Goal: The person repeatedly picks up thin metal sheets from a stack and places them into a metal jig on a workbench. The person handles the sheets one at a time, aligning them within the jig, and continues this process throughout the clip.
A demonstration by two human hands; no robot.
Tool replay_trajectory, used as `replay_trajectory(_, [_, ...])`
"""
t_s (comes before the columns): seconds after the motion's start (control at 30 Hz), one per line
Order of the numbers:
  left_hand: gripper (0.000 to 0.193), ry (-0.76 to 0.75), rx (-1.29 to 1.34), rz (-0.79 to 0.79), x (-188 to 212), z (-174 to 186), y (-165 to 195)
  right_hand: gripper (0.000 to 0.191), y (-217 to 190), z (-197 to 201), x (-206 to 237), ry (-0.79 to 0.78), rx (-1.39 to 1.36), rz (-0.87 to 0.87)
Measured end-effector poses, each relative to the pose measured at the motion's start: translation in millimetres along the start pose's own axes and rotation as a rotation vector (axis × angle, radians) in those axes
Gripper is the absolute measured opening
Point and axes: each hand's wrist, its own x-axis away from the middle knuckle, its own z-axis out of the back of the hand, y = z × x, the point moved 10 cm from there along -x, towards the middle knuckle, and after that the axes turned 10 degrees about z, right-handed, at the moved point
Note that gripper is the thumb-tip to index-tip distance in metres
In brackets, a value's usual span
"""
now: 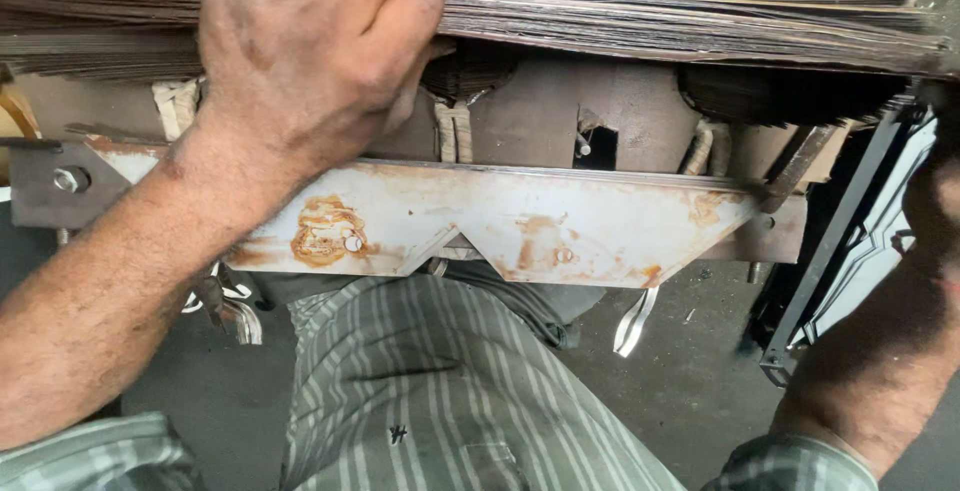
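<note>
Left hand point(310, 51) curled tight over stack of thin metal sheets point(680, 26). Right hand point(935, 201) mostly hidden, grip unclear. Best press evenly, fingers clear of sharp edges.

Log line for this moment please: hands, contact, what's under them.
left hand: gripping stack of thin metal sheets | right hand: at stack's far end, grip hidden | below: rusty steel bracket, bolted

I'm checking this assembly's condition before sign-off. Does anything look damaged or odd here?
Yes: the pale steel clamp plate below the stack of thin metal laminations has orange-brown rust patches, heaviest at its left end. The left hand grips the stack's edge; the right hand is mostly out of frame.
</note>
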Motion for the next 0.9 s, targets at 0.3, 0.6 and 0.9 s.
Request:
replay_trajectory(0.3, [0.012, -0.018, -0.027, 0.033, 5.7, -6.4, -13.7, 0.049, 15.3, -16.0, -8.9, -0.044, 0.01, 0.001])
replay_trajectory(0.6, [0.013, 0.043, -0.011, 0.071, 2.5, -8.1, -14.3, 0.04, 17.0, -16.5, 12.7, -0.013, 0.081, -0.058])
replay_trajectory(0.9, [0.01, 0.022, 0.0, 0.064, -2.7, -12.0, -14.2, 0.033, 15.9, -18.4, 16.6, 0.021, 0.095, -0.054])
